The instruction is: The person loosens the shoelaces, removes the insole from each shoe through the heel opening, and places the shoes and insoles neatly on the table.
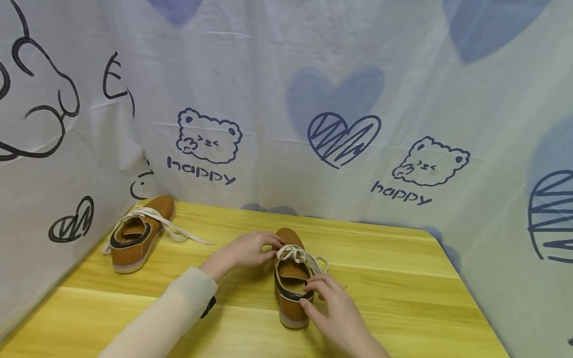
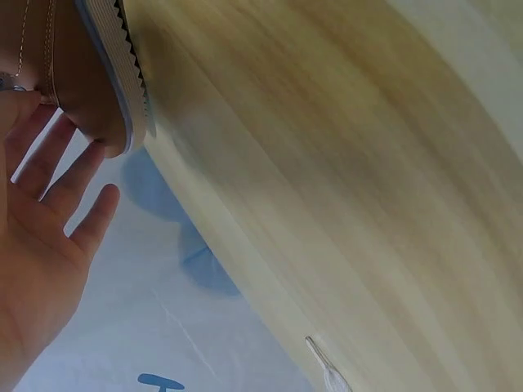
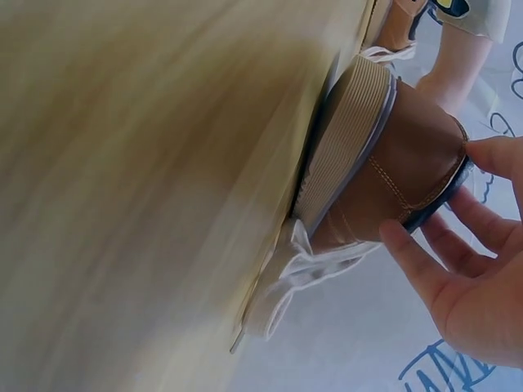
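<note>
A brown shoe (image 1: 294,313) with a dark collar stands on the wooden table, toe pointing away. Its white lace (image 1: 295,253) is knotted on top, and a loop hangs down on the right side. My left hand (image 1: 246,251) is at the shoe's front left; its extended fingers touch the side near the toe in the left wrist view. At the heel, my right hand (image 1: 333,308) pinches the dark collar (image 3: 441,200), with some fingertips over the opening. The matching brown shoe (image 1: 132,253) sits at the table's left, its white lace loose and trailing right.
The yellow wood-grain table (image 1: 394,298) ends at a rounded far right corner. A white printed cloth (image 1: 268,99) with hearts and bear faces hangs behind it, and more cloth rises along the left edge.
</note>
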`<action>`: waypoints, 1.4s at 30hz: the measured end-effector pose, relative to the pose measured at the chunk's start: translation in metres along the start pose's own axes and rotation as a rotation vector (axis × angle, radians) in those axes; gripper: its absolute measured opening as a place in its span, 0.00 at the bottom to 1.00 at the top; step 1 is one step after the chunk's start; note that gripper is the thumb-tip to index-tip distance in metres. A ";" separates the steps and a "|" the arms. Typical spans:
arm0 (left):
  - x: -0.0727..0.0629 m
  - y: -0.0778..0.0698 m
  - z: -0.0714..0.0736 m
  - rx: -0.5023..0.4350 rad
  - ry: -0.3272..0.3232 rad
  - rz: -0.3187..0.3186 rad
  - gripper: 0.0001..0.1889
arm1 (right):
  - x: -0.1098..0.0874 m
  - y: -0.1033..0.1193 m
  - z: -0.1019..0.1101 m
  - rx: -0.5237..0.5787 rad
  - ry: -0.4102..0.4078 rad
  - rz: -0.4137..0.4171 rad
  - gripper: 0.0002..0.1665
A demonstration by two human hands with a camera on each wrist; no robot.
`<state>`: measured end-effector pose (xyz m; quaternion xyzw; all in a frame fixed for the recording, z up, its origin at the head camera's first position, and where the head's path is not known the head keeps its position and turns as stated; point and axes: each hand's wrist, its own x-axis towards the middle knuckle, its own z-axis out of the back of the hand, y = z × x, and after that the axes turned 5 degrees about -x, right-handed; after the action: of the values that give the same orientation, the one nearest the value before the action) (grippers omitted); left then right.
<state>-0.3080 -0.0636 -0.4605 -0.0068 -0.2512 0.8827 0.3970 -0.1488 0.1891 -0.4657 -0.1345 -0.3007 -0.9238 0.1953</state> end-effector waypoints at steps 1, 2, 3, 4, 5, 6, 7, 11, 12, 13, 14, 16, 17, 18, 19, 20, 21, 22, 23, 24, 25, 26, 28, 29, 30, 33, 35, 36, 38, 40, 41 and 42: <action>-0.001 -0.001 0.000 0.002 0.002 0.002 0.14 | 0.000 0.000 0.000 0.004 0.003 -0.003 0.10; -0.001 -0.001 0.001 0.005 0.005 0.005 0.14 | 0.000 -0.001 0.000 0.011 0.005 -0.004 0.10; -0.002 -0.001 0.001 0.009 0.006 0.004 0.13 | 0.000 -0.002 0.000 0.015 0.006 -0.005 0.10; -0.004 -0.002 0.002 0.015 0.008 0.005 0.13 | 0.001 -0.002 0.000 0.022 0.007 -0.007 0.10; -0.005 -0.002 0.002 0.018 0.011 0.010 0.13 | 0.002 -0.003 0.000 0.030 0.009 -0.008 0.09; -0.006 -0.002 0.002 0.025 0.014 0.016 0.13 | 0.002 -0.004 0.001 0.037 0.012 -0.011 0.10; -0.007 -0.002 0.003 0.031 0.015 0.021 0.12 | 0.003 -0.006 0.001 0.039 0.013 -0.014 0.10; -0.014 -0.006 0.006 0.055 0.018 0.028 0.11 | 0.006 -0.011 0.006 0.039 0.021 -0.041 0.11; -0.017 -0.007 0.006 0.064 0.019 0.030 0.11 | 0.006 -0.012 0.007 0.032 0.025 -0.048 0.11; -0.019 -0.009 0.007 0.073 0.020 0.031 0.11 | 0.007 -0.014 0.008 0.026 0.026 -0.054 0.12; -0.021 -0.010 0.008 0.083 0.023 0.033 0.11 | 0.008 -0.015 0.009 0.022 0.028 -0.060 0.12; -0.026 -0.011 0.010 0.108 0.028 0.042 0.11 | 0.009 -0.017 0.010 0.019 0.030 -0.071 0.14; -0.029 -0.012 0.010 0.117 0.031 0.047 0.11 | 0.010 -0.019 0.010 0.022 0.031 -0.079 0.14; -0.032 -0.014 0.011 0.124 0.033 0.052 0.11 | 0.011 -0.020 0.011 0.024 0.028 -0.084 0.15; -0.034 -0.015 0.011 0.128 0.035 0.056 0.11 | 0.012 -0.021 0.012 0.030 0.027 -0.094 0.16; -0.037 -0.016 0.012 0.129 0.035 0.059 0.10 | 0.013 -0.022 0.013 0.037 0.025 -0.106 0.17; -0.040 -0.017 0.012 0.129 0.034 0.065 0.10 | 0.013 -0.023 0.014 0.048 0.024 -0.120 0.17; -0.042 -0.018 0.013 0.123 0.033 0.071 0.09 | 0.014 -0.024 0.015 0.061 0.027 -0.135 0.18; -0.045 -0.020 0.013 0.113 0.031 0.076 0.08 | 0.016 -0.026 0.016 0.080 0.030 -0.151 0.19; -0.048 -0.021 0.013 0.104 0.028 0.081 0.08 | 0.017 -0.027 0.017 0.103 0.035 -0.167 0.20; -0.050 -0.023 0.013 0.091 0.025 0.086 0.07 | 0.018 -0.028 0.018 0.129 0.045 -0.185 0.21; -0.053 -0.025 0.013 0.076 0.022 0.092 0.07 | 0.019 -0.030 0.020 0.160 0.056 -0.197 0.22; -0.057 -0.029 0.013 0.031 0.021 0.101 0.07 | 0.023 -0.033 0.022 0.218 0.077 -0.218 0.22; -0.059 -0.031 0.013 -0.006 0.022 0.108 0.07 | 0.025 -0.035 0.023 0.239 0.085 -0.225 0.22; -0.061 -0.033 0.013 -0.047 0.031 0.121 0.08 | 0.027 -0.038 0.024 0.258 0.094 -0.232 0.22; -0.066 -0.039 0.012 -0.147 0.051 0.156 0.08 | 0.034 -0.045 0.026 0.279 0.111 -0.252 0.22; -0.069 -0.042 0.011 -0.194 0.051 0.180 0.09 | 0.039 -0.049 0.028 0.270 0.115 -0.263 0.22; -0.070 -0.043 0.010 -0.198 0.045 0.189 0.11 | 0.041 -0.050 0.028 0.266 0.118 -0.267 0.22; -0.072 -0.043 0.008 -0.194 0.018 0.200 0.18 | 0.046 -0.053 0.029 0.250 0.123 -0.268 0.23; -0.074 -0.043 0.005 -0.199 -0.010 0.209 0.26 | 0.049 -0.054 0.029 0.238 0.131 -0.267 0.24; -0.075 -0.042 0.004 -0.202 -0.020 0.217 0.29 | 0.050 -0.055 0.030 0.238 0.136 -0.268 0.25; -0.076 -0.042 0.004 -0.201 -0.023 0.224 0.32 | 0.051 -0.055 0.030 0.239 0.142 -0.268 0.25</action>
<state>-0.2276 -0.0952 -0.4528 -0.0643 -0.3407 0.8919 0.2903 -0.2142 0.2340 -0.4512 -0.0034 -0.4087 -0.9065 0.1059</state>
